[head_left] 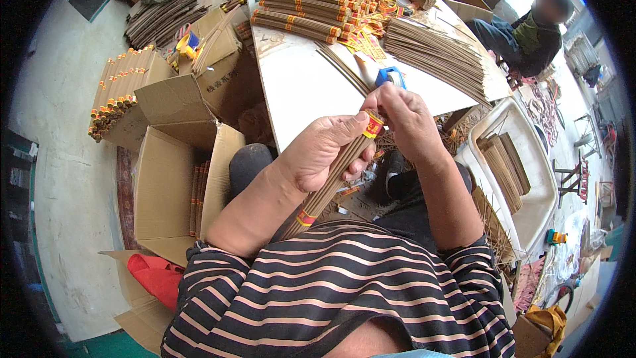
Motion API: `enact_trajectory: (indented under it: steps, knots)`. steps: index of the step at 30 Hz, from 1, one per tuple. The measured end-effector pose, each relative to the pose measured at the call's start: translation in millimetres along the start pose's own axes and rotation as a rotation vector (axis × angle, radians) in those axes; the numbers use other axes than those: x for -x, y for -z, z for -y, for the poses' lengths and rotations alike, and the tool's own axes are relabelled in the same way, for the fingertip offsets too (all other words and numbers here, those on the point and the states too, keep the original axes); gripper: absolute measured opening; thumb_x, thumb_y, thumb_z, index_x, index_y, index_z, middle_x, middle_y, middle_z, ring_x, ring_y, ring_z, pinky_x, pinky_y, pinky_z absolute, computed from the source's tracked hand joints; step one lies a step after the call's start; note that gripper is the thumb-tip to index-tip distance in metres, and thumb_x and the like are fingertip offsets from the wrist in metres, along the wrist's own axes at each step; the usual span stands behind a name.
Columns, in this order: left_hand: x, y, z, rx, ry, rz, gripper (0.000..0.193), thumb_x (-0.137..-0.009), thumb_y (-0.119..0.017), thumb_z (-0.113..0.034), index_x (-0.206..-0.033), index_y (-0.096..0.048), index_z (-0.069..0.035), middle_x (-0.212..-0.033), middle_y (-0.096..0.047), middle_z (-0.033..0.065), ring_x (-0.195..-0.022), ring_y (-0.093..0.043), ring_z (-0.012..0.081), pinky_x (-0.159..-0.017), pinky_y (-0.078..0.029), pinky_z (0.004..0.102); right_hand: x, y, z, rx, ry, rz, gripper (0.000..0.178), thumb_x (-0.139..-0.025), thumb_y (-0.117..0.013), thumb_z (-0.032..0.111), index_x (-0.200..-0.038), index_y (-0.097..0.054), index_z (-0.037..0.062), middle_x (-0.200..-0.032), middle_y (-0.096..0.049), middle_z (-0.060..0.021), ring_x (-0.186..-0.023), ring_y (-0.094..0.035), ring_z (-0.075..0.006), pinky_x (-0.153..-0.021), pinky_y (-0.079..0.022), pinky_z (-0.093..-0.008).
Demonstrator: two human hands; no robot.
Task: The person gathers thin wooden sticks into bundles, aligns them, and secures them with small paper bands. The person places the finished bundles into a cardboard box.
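1. Bright, even daylight; soft, faint shadows.
2. The white table glares slightly.
3. Fisheye bending curves straight edges; corners are black.
4. A distant person's face is blurred.

I see thin, matt brown sticks in the bundle, bound with glossy red-and-yellow paper bands. The table looks like smooth white board, the boxes are rough matt cardboard, and the shirt is soft striped cloth.
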State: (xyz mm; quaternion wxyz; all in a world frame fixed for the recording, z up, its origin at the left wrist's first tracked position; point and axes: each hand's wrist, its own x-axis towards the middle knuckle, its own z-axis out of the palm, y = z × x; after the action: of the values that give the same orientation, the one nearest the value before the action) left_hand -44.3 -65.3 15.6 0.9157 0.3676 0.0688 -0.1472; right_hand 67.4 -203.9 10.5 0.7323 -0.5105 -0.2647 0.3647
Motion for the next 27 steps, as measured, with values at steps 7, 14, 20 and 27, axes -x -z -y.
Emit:
enact_trajectory:
  steps: [7, 14, 20, 27]
  knots:
    - [-1, 7, -1, 0.083, 0.038, 0.122, 0.036, -0.094, -0.042, -0.037, -0.104, -0.049, -0.004, -0.071, -0.055, 0.0096, -0.048, -0.05, 0.0128, -0.042, -0.04, 0.0217, 2, 11, -18, -0.093, 0.227, 0.204, 0.03, -0.074, -0.071, 0.005, -0.101, -0.059, 0.0021, -0.097, -0.056, -0.0021, -0.094, -0.054, -0.0127, -0.083, -0.045, -0.0272]
    - [-3, 3, -2, 0.124, 0.049, 0.247, 0.04, -0.094, -0.04, -0.041, -0.102, -0.049, -0.002, -0.068, -0.052, 0.0095, -0.046, -0.048, 0.0115, -0.038, -0.037, 0.0216, -2, 15, -29, -0.133, 0.365, 0.215, 0.028, -0.075, -0.068, 0.002, -0.103, -0.065, 0.0013, -0.096, -0.057, -0.0055, -0.095, -0.054, -0.0156, -0.085, -0.044, -0.027]
    - [4, -17, -35, -0.114, -0.138, 0.194, 0.044, -0.09, -0.049, -0.041, -0.116, -0.049, -0.006, -0.072, -0.056, 0.0057, -0.051, -0.051, 0.01, -0.042, -0.04, 0.0192, -6, 9, -25, -0.311, 0.387, 0.051, 0.025, -0.084, -0.059, 0.008, -0.107, -0.061, -0.0012, -0.098, -0.061, -0.01, -0.089, -0.059, -0.0179, -0.082, -0.047, -0.0305]
    - [10, -40, -92, -0.672, -0.979, 0.085, 0.03, -0.083, -0.064, -0.027, -0.098, -0.054, -0.004, -0.072, -0.053, 0.0055, -0.056, -0.051, 0.0111, -0.048, -0.043, 0.0239, -1, 22, -30, -0.198, 0.356, -0.132, 0.02, -0.087, -0.057, 0.014, -0.099, -0.062, -0.0021, -0.081, -0.061, -0.0073, -0.075, -0.059, -0.0146, -0.071, -0.051, -0.0304]
